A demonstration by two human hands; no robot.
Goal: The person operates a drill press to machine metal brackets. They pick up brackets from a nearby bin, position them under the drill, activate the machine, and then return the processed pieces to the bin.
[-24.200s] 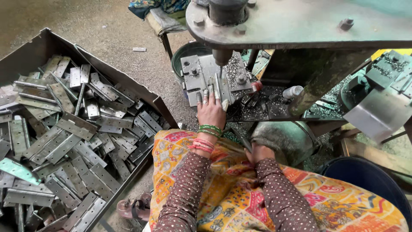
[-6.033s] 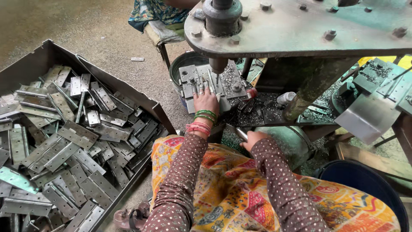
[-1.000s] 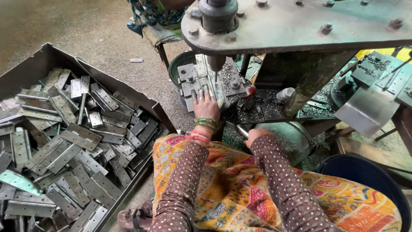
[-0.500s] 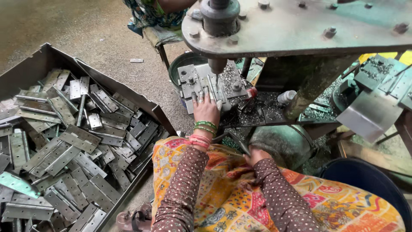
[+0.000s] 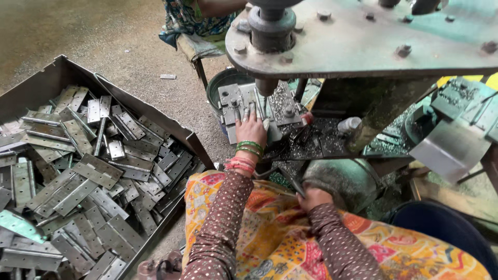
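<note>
Left hand (image 5: 252,127) is up at the press — fingers (image 5: 246,114) spread flat and narrow on a metal hinge plate (image 5: 258,110) that lies on the die block (image 5: 244,103), right under the round ram (image 5: 267,85). Green and pink bangles (image 5: 248,151) ring that wrist, and the dotted brown sleeve (image 5: 223,223) runs back to the lap.

Right hand (image 5: 313,197) sits low, close to the body, just above the yellow patterned cloth (image 5: 270,233) over the knees. Its fingers are curled around a thin dark rod (image 5: 290,182) that slants up toward the machine; how tightly they close I cannot tell, as the back of the hand hides them.

The heavy grey press frame (image 5: 363,46) with its bolt heads fills the top of the view. Below it the press table (image 5: 321,142) is strewn with dark metal shavings, and a small white bottle (image 5: 346,124) stands there near the column.

Off to the left, on the floor, an open metal box (image 5: 67,70) is heaped with grey hinge plates (image 5: 93,171) lying every which way — well apart from the die. A dark green bucket (image 5: 218,88) sits behind the die block. At the top edge another person (image 5: 207,10) in patterned clothes is seated on a stool, only partly in view.
</note>
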